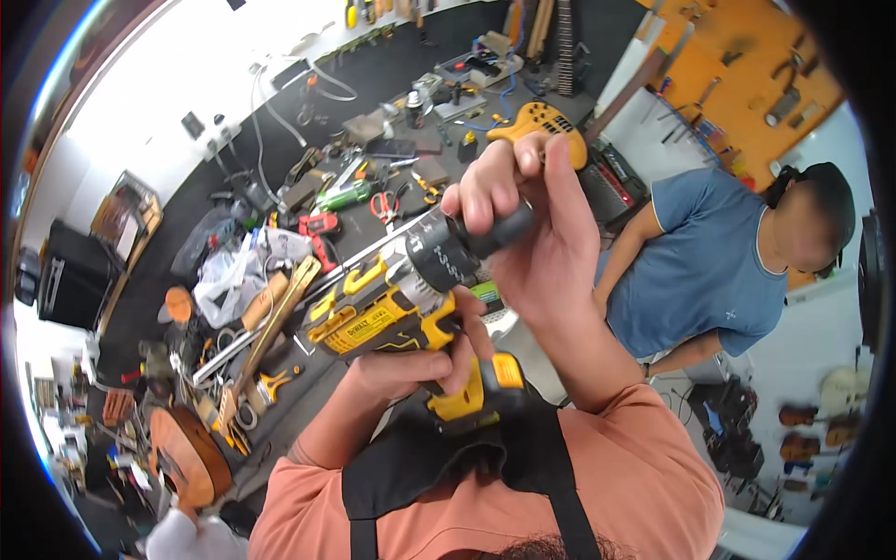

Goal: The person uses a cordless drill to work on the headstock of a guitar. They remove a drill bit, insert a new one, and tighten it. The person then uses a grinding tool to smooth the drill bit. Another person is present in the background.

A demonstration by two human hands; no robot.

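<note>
A yellow and black cordless drill (366, 315) is held up in front of my chest, its black chuck (502, 231) pointing up and to the right. My left hand (411, 370) is closed round the grip, just above the battery pack (471, 397). With fingers and thumb about the chuck, my right hand (537, 215) grips its front end. The tip of the chuck is partly hidden by that hand, so I cannot tell whether a bit is in it.
Behind the drill, a dark workbench holds red-handled scissors (385, 207), a red power tool (322, 233), plastic bags (229, 285) and a guitar body (541, 126). An acoustic guitar (187, 457) lies lower left. A person in a blue shirt (695, 252) stands at the right.
</note>
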